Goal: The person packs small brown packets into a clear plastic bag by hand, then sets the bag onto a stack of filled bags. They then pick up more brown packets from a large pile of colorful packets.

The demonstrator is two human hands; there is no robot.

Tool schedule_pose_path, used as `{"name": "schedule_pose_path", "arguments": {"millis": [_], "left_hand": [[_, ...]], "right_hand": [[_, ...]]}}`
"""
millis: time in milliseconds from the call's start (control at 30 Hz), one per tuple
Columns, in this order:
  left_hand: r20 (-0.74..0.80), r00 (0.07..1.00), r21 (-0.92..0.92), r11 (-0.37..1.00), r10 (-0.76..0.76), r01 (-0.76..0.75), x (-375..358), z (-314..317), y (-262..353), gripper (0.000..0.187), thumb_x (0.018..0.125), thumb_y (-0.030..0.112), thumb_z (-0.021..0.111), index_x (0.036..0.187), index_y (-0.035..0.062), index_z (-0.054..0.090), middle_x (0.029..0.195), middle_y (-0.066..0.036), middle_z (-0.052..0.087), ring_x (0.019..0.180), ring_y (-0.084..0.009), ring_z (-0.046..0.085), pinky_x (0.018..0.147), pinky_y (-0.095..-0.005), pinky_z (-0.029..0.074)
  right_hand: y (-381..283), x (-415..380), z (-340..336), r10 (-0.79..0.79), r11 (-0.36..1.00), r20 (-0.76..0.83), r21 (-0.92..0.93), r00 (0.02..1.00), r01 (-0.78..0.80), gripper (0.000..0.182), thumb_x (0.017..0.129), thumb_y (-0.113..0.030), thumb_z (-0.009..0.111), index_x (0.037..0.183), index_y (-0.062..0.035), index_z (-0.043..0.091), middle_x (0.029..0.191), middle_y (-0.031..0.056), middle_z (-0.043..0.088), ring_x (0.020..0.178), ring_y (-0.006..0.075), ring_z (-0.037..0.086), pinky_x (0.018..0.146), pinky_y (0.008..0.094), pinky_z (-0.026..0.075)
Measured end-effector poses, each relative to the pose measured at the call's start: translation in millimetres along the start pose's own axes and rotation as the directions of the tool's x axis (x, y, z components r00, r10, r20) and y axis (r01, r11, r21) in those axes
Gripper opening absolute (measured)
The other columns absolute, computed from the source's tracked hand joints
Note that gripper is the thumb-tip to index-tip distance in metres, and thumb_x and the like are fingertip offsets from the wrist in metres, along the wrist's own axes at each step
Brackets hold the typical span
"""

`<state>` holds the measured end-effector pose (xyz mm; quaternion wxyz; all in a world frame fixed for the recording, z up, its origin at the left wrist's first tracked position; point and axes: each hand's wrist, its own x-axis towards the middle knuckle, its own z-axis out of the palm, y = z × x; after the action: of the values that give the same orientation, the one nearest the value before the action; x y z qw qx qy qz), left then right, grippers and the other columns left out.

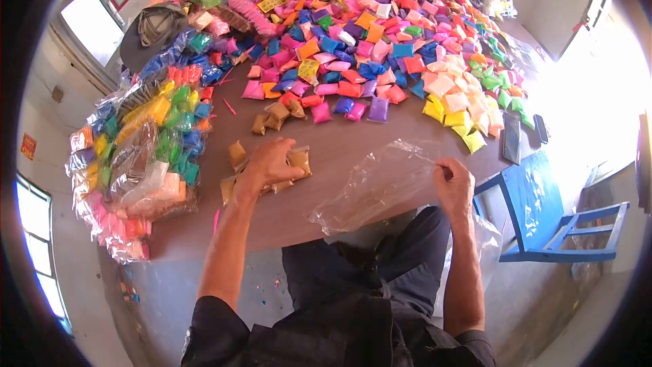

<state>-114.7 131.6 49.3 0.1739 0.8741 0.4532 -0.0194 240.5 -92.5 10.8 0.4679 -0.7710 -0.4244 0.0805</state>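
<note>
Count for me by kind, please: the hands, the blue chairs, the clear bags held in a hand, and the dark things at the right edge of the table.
Hands, left hand and right hand: 2
Blue chair: 1
Held clear bag: 1
Dark things: 2
Total: 6

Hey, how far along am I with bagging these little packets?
Partly done, it seems: filled bags are heaped on the left. In hand, your right hand holds a clear bag that looks empty; your left hand is at the brown packets. Left: those, plus the big loose coloured pile.
</note>
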Motion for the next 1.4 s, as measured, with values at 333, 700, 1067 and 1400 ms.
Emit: {"name": "schedule_pose_path", "arguments": {"millis": [333, 700, 1067, 1400], "left_hand": [[-0.081, 0.997, -0.209, 0.978, 0.001, -0.018, -11, 2, 23, 0.051, 0.071, 0.024, 0.086, 0.114, 0.0069, 0.065, 0.115, -0.016, 0.071, 0.103, -0.0347, 0.069, 0.087, -0.0425, 0.056], [-0.457, 0.787, -0.446, 0.659, 0.414, -0.606, -100, -63, 169, 0.048, 0.076, -0.001, 0.080, 0.121, 0.0043, 0.064, 0.117, -0.012, 0.068, 0.112, -0.0285, 0.070, 0.088, -0.0385, 0.059], [-0.327, 0.807, -0.330, 0.740, 0.492, -0.585, 2, 65, 186, 0.040, 0.075, -0.011, 0.065, 0.113, 0.0004, 0.065, 0.116, -0.017, 0.065, 0.110, -0.0392, 0.065, 0.094, -0.0451, 0.053], [-0.280, 0.793, -0.420, 0.674, 0.541, -0.608, 41, 96, 181, 0.049, 0.074, -0.011, 0.067, 0.122, 0.0005, 0.065, 0.132, -0.019, 0.063, 0.123, -0.0381, 0.063, 0.103, -0.0423, 0.052]], "right_hand": [[-1, 1, 8, 0.000, 1.000, -0.004, -0.031, 1.000, 0.000, 0.014, 0.087, -0.013, 0.069, 0.096, -0.0037, 0.075, 0.082, 0.0188, 0.071, 0.074, 0.0348, 0.071, 0.073, 0.0414, 0.057], [-10, 3, 17, 0.030, 0.999, 0.012, -0.046, 0.999, -0.029, 0.016, 0.086, -0.020, 0.068, 0.095, -0.0088, 0.076, 0.085, 0.0166, 0.072, 0.082, 0.0372, 0.071, 0.076, 0.0462, 0.056], [-17, 6, 18, -0.023, 0.999, 0.097, -0.023, 0.995, 0.026, 0.016, 0.089, -0.021, 0.070, 0.097, -0.0095, 0.077, 0.090, 0.0152, 0.074, 0.086, 0.0372, 0.072, 0.078, 0.0477, 0.057], [-11, 16, 12, 0.000, 0.997, 0.127, 0.072, 0.992, -0.009, 0.020, 0.093, -0.019, 0.066, 0.103, -0.0066, 0.078, 0.101, 0.0184, 0.073, 0.097, 0.0373, 0.071, 0.086, 0.0462, 0.056]]}}
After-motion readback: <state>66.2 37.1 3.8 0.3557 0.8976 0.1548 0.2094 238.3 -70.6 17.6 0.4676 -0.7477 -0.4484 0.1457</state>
